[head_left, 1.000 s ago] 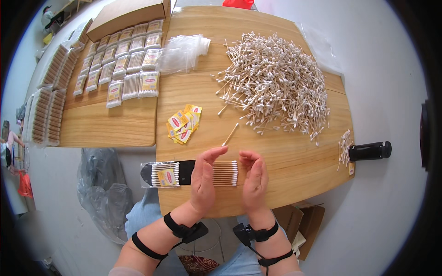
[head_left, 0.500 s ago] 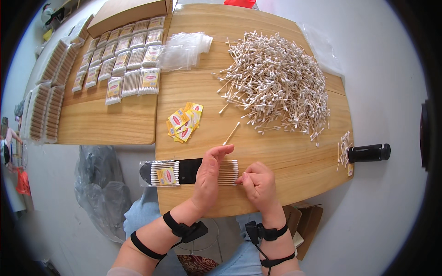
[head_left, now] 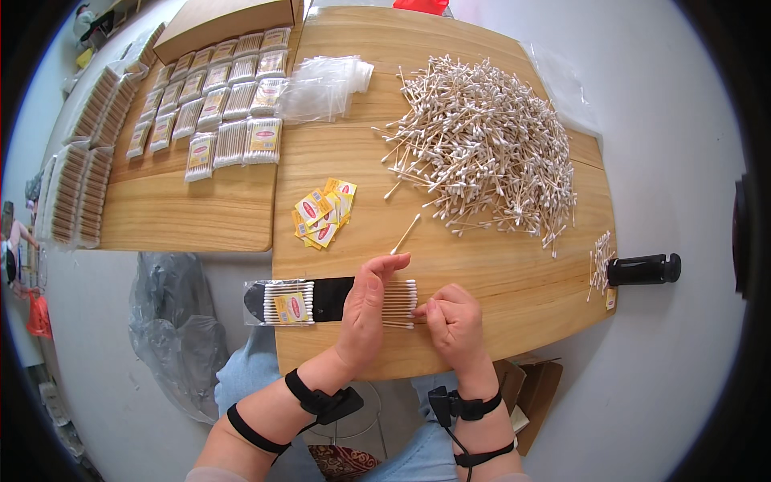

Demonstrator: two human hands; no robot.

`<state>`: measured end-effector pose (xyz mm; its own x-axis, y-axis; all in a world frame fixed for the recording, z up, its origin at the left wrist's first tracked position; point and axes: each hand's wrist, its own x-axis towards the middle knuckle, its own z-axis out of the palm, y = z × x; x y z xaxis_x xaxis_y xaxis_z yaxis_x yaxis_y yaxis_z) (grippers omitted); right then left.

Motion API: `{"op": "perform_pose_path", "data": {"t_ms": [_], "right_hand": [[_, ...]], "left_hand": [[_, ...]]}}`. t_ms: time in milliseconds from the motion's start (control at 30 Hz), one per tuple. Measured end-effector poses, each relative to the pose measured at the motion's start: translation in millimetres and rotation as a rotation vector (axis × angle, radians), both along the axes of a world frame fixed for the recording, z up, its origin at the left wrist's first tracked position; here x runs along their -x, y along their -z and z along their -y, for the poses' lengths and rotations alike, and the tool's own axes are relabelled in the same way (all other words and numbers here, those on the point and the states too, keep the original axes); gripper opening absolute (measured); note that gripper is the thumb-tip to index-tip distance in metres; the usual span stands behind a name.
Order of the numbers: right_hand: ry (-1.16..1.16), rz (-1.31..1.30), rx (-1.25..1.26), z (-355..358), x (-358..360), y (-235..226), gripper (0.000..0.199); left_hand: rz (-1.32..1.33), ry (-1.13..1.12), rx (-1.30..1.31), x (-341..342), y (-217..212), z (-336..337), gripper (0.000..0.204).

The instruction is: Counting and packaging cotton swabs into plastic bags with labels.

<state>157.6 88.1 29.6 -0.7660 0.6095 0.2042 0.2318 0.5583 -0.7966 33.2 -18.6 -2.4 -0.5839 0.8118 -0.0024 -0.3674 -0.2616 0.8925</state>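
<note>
My left hand (head_left: pixel 365 309) stands on its edge across a row of cotton swabs (head_left: pixel 398 297), its fingers straight and together. The far ends of those swabs are hidden behind it. At the row's right end my right hand (head_left: pixel 454 323) is curled closed, with a fingertip at the white tips. Whether anything is inside that hand I cannot make out. A black flat strip (head_left: pixel 331 298) runs left from under my left hand. At its left end a clear bag of swabs with a yellow card (head_left: pixel 291 307) lies around it. One loose swab (head_left: pixel 405 234) rests beyond my left fingertips.
Beyond my hands is a big heap of swabs (head_left: pixel 490 145). Yellow cards (head_left: pixel 324 214) and clear bags (head_left: pixel 321 87) lie to the left. Filled packs (head_left: pixel 263 140) line the left table below a cardboard box (head_left: pixel 225 26). A black cylinder (head_left: pixel 644 270) juts past the right edge.
A swab at the near side of the row now shows separately below the others. My right hand has shifted very slightly; my left hand keeps its pose over the row.
</note>
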Motion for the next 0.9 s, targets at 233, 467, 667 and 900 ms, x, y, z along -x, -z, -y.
{"op": "perform_pose_path", "data": {"t_ms": [233,467,667,900], "right_hand": [[0.012,-0.014,0.041,-0.1,0.9,1.2,0.023],[0.032,-0.001,-0.016,0.7,2.9,2.3,0.023],[0.014,0.009,-0.024,0.4,2.7,1.3,0.024],[0.076,0.022,-0.004,2.5,6.2,0.4,0.024]], "left_hand": [[-0.004,-0.005,0.005,0.7,-0.3,0.1,0.050],[0.000,-0.001,0.009,0.6,-0.8,0.2,0.050],[0.004,-0.007,0.000,0.2,0.2,-0.7,0.048],[0.002,-0.007,0.018,1.3,-0.6,0.1,0.047]]}}
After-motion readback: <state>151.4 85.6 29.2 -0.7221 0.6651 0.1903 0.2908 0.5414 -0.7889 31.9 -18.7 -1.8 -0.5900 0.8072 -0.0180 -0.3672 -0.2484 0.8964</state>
